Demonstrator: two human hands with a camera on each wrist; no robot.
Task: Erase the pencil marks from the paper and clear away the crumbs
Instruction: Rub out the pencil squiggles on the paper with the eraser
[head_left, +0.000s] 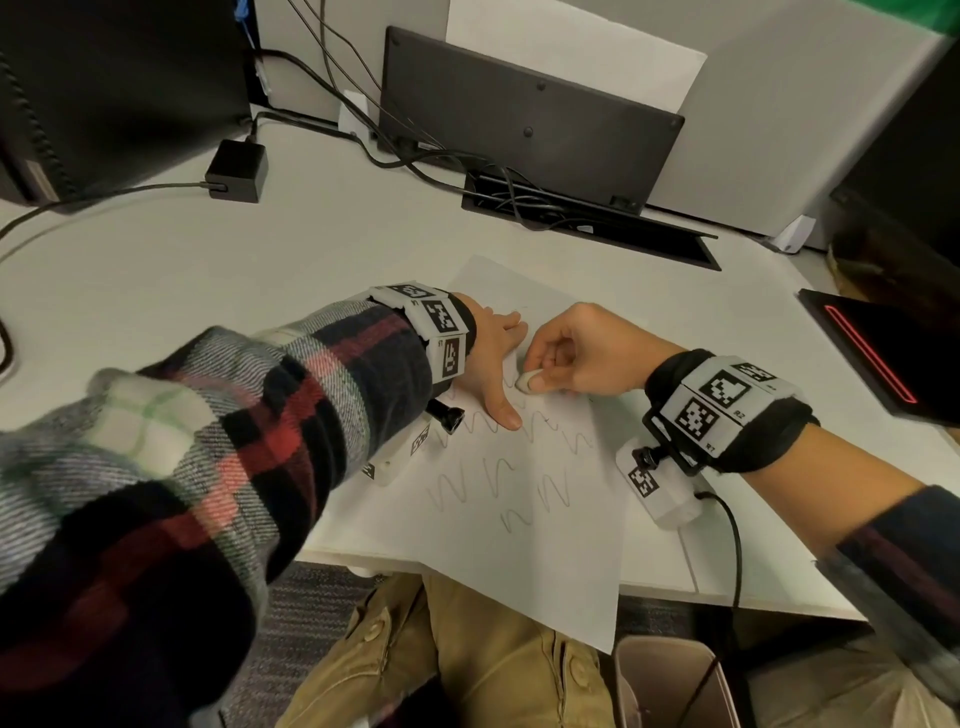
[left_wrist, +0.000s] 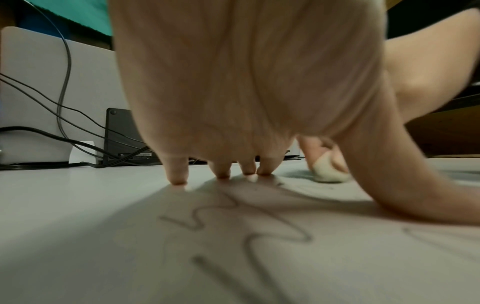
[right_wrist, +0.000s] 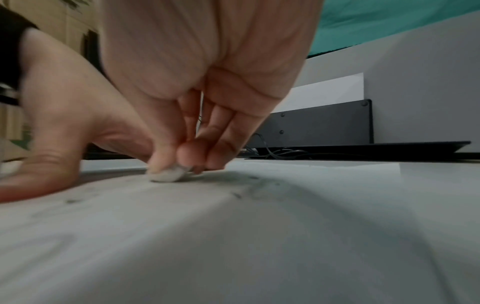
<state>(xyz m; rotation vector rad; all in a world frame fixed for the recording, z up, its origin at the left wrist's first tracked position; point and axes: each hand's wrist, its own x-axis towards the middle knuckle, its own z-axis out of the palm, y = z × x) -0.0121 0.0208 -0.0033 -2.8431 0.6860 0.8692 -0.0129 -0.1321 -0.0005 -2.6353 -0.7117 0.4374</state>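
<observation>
Big white desk (head_left: 260, 270) w/ a black box (head_left: 524, 111) & wires (head_left: 467, 166) at the back, none in my way. The paper (head_left: 545, 545) hangs off the desk edge, w/ gray squiggles (head_left: 452, 491). My left hand (head_left: 491, 358) lies flat on it, fingers straight. Just beside it, my right hand (head_left: 582, 353) pinches a small white eraser (head_left: 525, 381), which touches the paper.

White paper (head_left: 545, 545) carries grey wavy pencil marks (head_left: 452, 493), on a pale grey-white worktop (head_left: 260, 270). The eraser (head_left: 525, 381) beside those marks is off-white. Plaid sleeve (head_left: 234, 441): red, black, white, a green check. Wristbands (head_left: 722, 405) are black with white-and-black square codes. Trousers (head_left: 493, 670) below the paper are tan.
</observation>
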